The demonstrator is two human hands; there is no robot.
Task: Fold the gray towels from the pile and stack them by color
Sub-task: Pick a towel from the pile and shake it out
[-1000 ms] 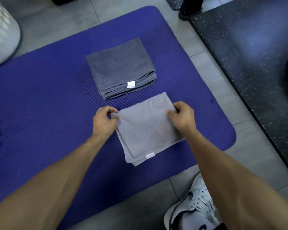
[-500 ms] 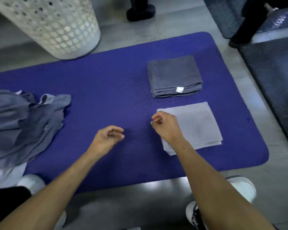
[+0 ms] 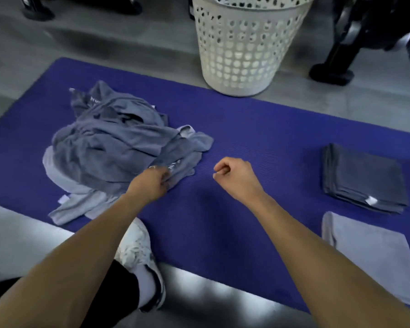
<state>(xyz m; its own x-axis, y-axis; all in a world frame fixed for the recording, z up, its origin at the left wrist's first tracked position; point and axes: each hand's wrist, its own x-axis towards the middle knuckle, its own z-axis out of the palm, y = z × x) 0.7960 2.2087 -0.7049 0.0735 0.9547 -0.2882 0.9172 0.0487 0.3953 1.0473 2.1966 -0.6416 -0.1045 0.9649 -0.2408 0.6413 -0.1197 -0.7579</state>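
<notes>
Head view: left hand [image 3: 152, 183] grip pinches a towel at the pile's [image 3: 114, 150] near edge, at the mat's [image 3: 258, 147] left end. Right hand [image 3: 234, 178], fingers curled, holds nothing above the mat's middle.

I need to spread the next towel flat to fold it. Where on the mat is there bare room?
The widest bare stretch of the purple mat lies between the unfolded pile and the dark gray stack, under the right hand. The right end is crowded by that stack and the light gray folded towels; the basket stands on the far edge.
</notes>
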